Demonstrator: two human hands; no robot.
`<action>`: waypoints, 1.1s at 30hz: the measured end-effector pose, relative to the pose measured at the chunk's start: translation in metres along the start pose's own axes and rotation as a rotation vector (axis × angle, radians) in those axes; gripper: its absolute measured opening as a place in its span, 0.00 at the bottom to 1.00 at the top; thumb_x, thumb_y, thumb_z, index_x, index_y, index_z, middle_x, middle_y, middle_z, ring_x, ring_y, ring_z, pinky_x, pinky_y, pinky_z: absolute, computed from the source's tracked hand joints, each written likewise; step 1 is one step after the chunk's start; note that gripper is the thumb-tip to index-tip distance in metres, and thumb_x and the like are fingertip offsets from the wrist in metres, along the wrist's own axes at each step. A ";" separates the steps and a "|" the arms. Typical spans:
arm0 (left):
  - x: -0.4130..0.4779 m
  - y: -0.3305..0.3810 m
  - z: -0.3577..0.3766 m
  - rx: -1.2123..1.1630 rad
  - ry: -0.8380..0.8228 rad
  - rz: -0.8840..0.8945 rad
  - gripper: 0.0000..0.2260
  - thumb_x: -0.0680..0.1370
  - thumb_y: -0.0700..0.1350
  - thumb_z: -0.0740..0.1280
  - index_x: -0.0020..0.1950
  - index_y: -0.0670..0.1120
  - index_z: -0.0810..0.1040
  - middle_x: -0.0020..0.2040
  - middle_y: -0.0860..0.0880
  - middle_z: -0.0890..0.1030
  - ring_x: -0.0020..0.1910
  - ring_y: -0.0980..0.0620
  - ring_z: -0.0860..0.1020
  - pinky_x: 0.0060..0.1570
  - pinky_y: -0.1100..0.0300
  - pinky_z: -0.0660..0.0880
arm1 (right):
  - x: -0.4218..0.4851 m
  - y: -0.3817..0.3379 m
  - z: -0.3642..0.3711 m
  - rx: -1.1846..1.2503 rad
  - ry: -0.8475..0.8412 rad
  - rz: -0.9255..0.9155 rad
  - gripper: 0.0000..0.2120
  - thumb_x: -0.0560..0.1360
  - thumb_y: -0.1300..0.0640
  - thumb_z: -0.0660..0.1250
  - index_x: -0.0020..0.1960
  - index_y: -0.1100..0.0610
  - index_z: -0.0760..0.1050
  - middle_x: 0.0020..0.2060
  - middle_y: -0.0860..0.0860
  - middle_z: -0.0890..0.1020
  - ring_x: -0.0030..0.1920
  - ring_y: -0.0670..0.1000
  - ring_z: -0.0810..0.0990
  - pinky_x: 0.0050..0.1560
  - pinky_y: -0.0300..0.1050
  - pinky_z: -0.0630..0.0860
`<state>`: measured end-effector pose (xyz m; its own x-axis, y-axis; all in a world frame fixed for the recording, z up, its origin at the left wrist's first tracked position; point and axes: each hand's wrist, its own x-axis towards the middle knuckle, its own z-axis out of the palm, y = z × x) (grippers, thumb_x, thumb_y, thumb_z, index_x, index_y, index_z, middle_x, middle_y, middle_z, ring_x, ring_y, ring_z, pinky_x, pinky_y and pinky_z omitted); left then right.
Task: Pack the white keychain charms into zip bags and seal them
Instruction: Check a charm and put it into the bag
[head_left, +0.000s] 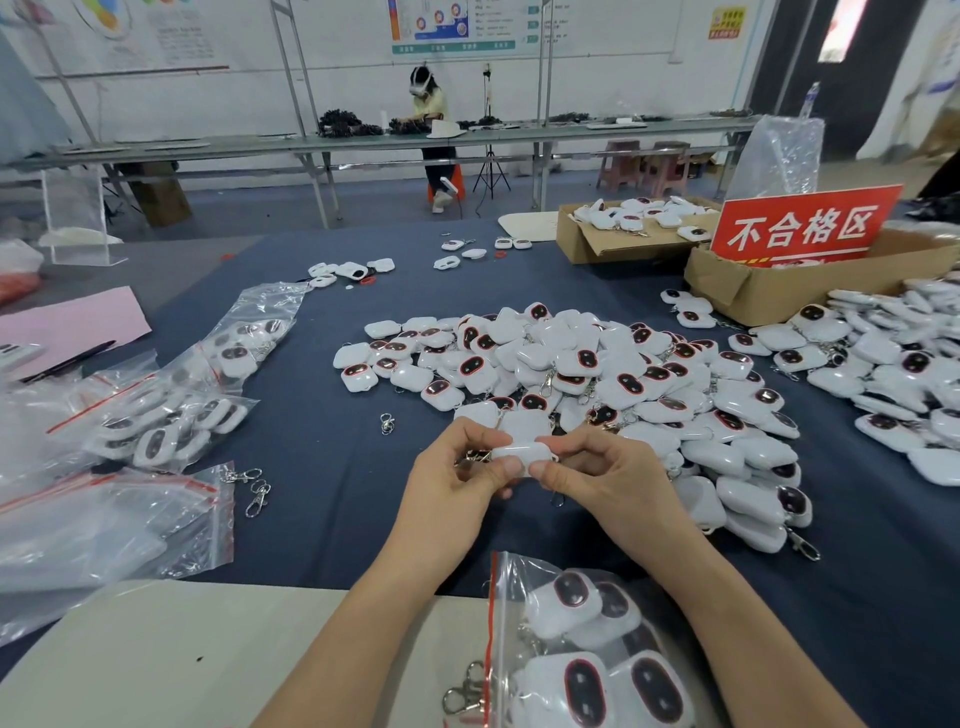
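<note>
Charm, one, white, pinched between left hand and right hand, one filled zip bag nearest

- I find bare blue cloth between the zip bags on the left and the charm pile. A hand could pass there, with only loose clasps in the lane.
- The pile fills the middle, and a second heap fills the right.
- Cardboard boxes wall off the far right.
- A filled bag lies near, between my forearms.
- My left hand and right hand pinch one charm at the pile's near edge.
</note>
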<state>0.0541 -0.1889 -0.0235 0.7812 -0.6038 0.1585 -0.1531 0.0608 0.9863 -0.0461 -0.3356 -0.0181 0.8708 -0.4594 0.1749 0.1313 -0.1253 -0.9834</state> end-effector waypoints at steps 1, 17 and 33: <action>0.000 0.000 0.000 0.004 0.004 -0.001 0.11 0.77 0.36 0.73 0.43 0.53 0.81 0.43 0.42 0.86 0.37 0.50 0.81 0.49 0.44 0.80 | 0.000 0.000 0.000 0.009 -0.004 0.002 0.09 0.64 0.51 0.77 0.42 0.40 0.84 0.37 0.50 0.87 0.37 0.45 0.84 0.41 0.34 0.78; -0.001 0.002 0.001 -0.028 0.035 0.027 0.07 0.81 0.42 0.69 0.56 0.52 0.82 0.47 0.54 0.86 0.39 0.58 0.82 0.41 0.65 0.79 | 0.003 -0.001 0.000 0.157 0.036 0.083 0.07 0.76 0.64 0.71 0.49 0.54 0.85 0.41 0.54 0.88 0.39 0.48 0.85 0.42 0.37 0.81; -0.025 0.036 -0.013 -0.065 0.009 0.172 0.09 0.82 0.49 0.64 0.56 0.59 0.83 0.50 0.53 0.86 0.51 0.54 0.84 0.53 0.60 0.81 | -0.002 -0.026 -0.008 0.067 -0.158 0.024 0.09 0.78 0.55 0.68 0.52 0.46 0.85 0.50 0.51 0.87 0.49 0.48 0.86 0.48 0.37 0.81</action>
<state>0.0367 -0.1614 0.0082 0.7522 -0.5732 0.3251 -0.2453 0.2143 0.9455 -0.0553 -0.3382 0.0076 0.9372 -0.3166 0.1464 0.1360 -0.0548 -0.9892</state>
